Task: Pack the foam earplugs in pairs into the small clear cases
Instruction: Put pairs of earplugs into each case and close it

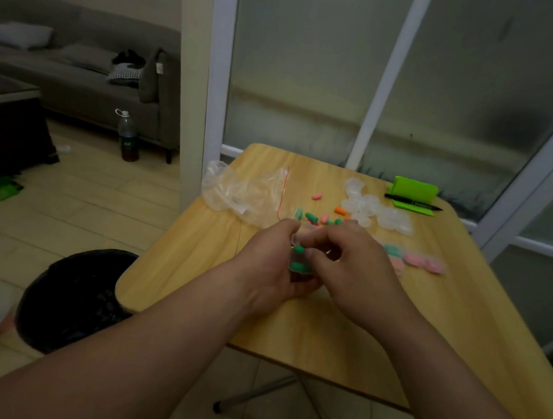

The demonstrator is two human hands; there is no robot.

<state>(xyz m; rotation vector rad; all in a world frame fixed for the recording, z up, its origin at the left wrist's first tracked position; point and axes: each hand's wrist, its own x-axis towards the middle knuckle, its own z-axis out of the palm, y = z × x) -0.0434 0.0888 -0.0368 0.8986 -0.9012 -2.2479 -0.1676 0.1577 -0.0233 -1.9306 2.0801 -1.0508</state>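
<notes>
Black bin [75,300] on the floor at far left, then a crumpled plastic bag [242,193] on the worktop [322,335]. The left hand [272,260] is curled round a small clear case [299,274], held over the worktop with a green earplug [298,266] inside. The right hand [354,270] pinches a second earplug [299,249] at the case's mouth. Behind them lie loose earplugs [315,218], with empty cases [371,210] and filled cases [424,262] further right.

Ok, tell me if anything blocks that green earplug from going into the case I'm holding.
Nothing visible does. The right hand pinches the green earplug at the open clear case, which the left hand holds; a second green earplug already lies inside.
</notes>
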